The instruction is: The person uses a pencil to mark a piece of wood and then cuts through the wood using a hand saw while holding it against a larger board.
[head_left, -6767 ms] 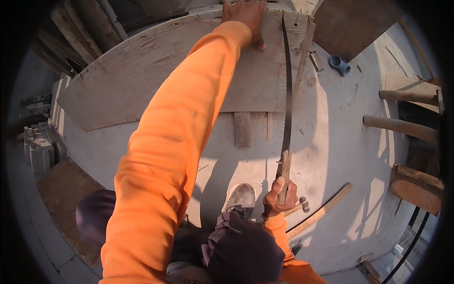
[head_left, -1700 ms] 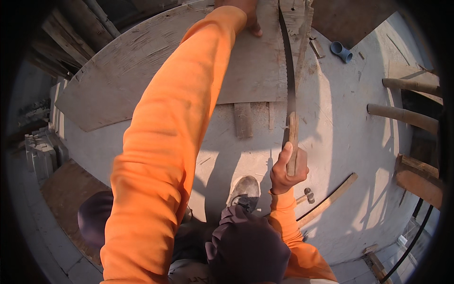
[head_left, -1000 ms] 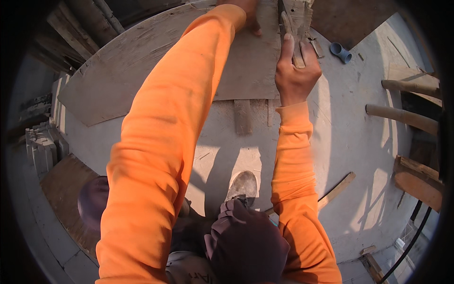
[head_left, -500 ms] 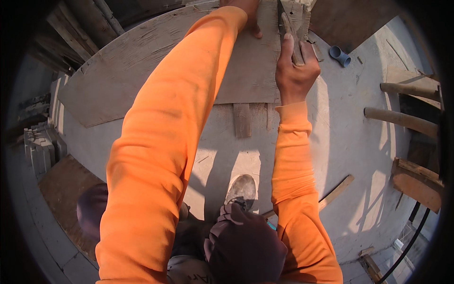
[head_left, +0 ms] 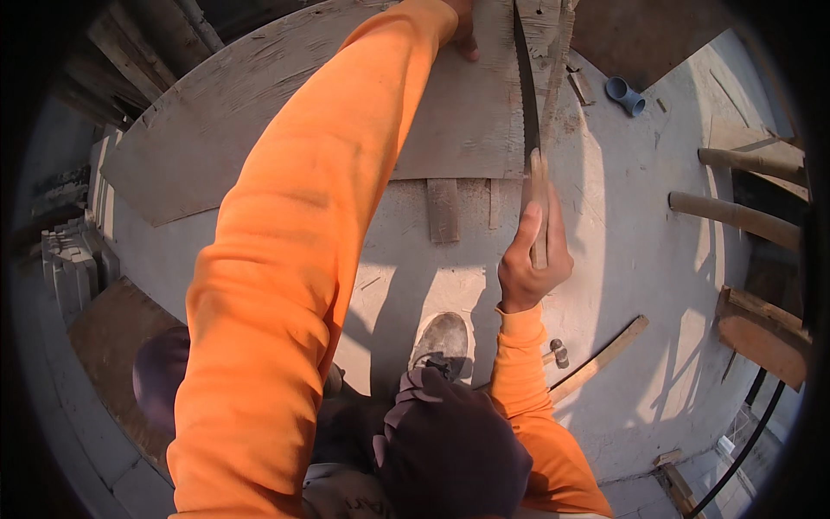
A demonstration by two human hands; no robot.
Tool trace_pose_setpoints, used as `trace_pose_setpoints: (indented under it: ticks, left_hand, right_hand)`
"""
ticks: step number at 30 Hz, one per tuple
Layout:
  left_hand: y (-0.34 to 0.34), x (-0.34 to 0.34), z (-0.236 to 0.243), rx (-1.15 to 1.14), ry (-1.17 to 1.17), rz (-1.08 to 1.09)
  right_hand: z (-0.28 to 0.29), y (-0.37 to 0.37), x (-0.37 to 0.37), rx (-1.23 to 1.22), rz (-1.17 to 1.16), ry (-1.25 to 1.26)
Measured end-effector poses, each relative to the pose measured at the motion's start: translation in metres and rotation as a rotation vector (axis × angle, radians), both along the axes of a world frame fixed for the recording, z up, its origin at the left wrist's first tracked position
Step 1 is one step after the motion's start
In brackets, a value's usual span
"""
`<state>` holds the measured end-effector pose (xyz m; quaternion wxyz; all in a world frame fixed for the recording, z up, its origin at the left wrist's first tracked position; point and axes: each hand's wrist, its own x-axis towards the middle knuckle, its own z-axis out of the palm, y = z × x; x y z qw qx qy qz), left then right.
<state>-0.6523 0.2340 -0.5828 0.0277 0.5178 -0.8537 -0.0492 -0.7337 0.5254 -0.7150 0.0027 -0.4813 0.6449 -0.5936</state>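
Note:
In my right hand (head_left: 534,264) is a handsaw (head_left: 527,86) with a pale wooden handle; the fingers are wrapped round the handle. Its dark, narrow blade points away from me, lying along the right edge of a large plywood sheet (head_left: 467,130). A narrow, splintered plywood strip (head_left: 558,52) lies just right of the blade. At the top edge of the view, my left hand (head_left: 464,30) rests on the sheet with its thumb stretched out; the other fingers are cut off or hidden. Short wood blocks (head_left: 443,212) stick out from under the sheet's near edge.
A grey pipe fitting (head_left: 625,97) lies on the concrete floor at the right. Nearer me are a hammer (head_left: 558,353) and a wooden batten (head_left: 601,363). Round poles (head_left: 735,216) jut in from the right. Stacked tiles (head_left: 76,268) and a brown board (head_left: 117,346) are at the left.
My right hand has drawn the handsaw toward me, bringing more of its blade into view. The hammer on the floor now shows beside my right sleeve. My left hand stays on the sheet.

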Motion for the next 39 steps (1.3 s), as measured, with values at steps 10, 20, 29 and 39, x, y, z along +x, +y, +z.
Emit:
trace_pose_setpoints:
  ticks: [10,20,29,39]
  left_hand:
    - [0.011,-0.012,-0.005,0.000,0.052,-0.035]
    - [0.010,-0.013,0.001,-0.032,0.047,-0.008]
    - [0.009,-0.002,-0.001,-0.002,-0.039,-0.008]
    - [0.008,-0.021,-0.001,-0.062,-0.024,-0.026]
  right_hand:
    - [0.036,-0.121,-0.024,-0.102,0.011,-0.015]
    - [-0.027,0.102,0.015,0.185,-0.045,-0.009]
    - [0.020,-0.070,-0.011,-0.017,0.025,-0.075]
    - [0.009,-0.058,-0.024,0.058,-0.044,-0.001]
